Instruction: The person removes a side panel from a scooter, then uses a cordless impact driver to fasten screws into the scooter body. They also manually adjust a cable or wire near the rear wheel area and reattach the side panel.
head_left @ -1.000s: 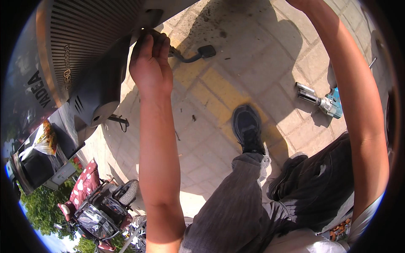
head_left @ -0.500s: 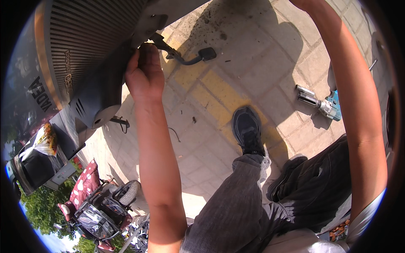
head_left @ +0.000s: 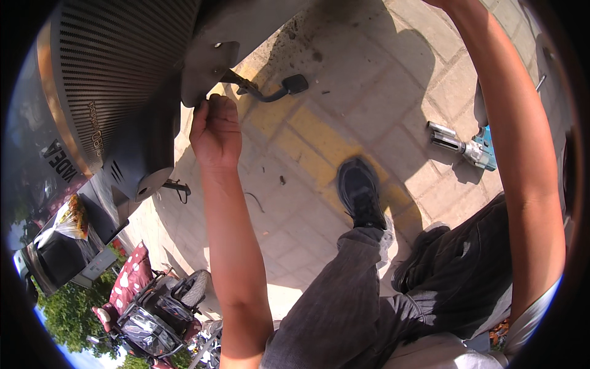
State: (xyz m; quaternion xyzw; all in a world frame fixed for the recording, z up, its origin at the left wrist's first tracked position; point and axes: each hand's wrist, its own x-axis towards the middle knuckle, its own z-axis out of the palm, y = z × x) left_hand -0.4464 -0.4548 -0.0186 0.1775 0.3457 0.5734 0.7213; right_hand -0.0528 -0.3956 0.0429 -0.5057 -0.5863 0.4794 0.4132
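Sunlit paving [head_left: 295,230] with a yellow stripe [head_left: 316,144] spreads below. The left hand [head_left: 216,136], fingers curled, is at the lower edge of a dark plate [head_left: 206,71] on the grey scooter [head_left: 123,37], upper left; whether it grips is unclear. The right hand [head_left: 437,2] is mostly cut off above, its state hidden. A teal power tool [head_left: 477,150] lies rightward; farther, a parked vehicle [head_left: 150,323], then trees [head_left: 80,323].

Dark grey scooter [head_left: 126,55], ribbed flank, upper left.
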